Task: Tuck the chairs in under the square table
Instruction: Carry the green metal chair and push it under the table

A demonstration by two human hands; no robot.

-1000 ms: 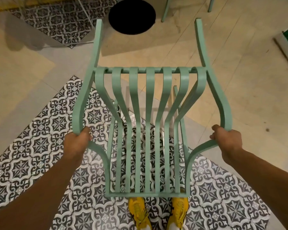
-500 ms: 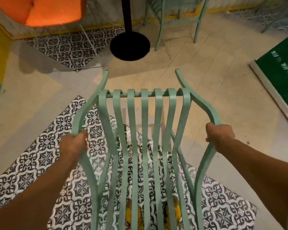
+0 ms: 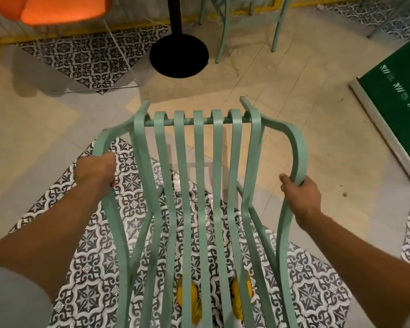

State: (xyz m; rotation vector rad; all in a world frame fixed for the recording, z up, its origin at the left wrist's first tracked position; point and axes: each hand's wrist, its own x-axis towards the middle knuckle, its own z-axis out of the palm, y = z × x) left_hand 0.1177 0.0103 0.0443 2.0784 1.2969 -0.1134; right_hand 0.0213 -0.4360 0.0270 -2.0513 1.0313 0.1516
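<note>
A mint-green slatted metal chair (image 3: 198, 185) fills the middle of the head view, seen from above and behind. My left hand (image 3: 95, 172) grips its left armrest and my right hand (image 3: 302, 197) grips its right armrest. Ahead stands a table's black round base (image 3: 179, 56) with its black post; the tabletop is out of view. A second green chair (image 3: 249, 24) shows only its legs behind and to the right of that base.
An orange seat (image 3: 62, 8) on thin wire legs stands at the back left. A green panel with a white edge (image 3: 393, 102) lies along the right. The floor mixes beige tiles and black-and-white patterned tiles. My yellow shoes (image 3: 189, 301) show through the slats.
The chair has come level and moved forward toward the black table base. My view has lifted, so the base, the second chair's legs and the orange seat now show more fully.
</note>
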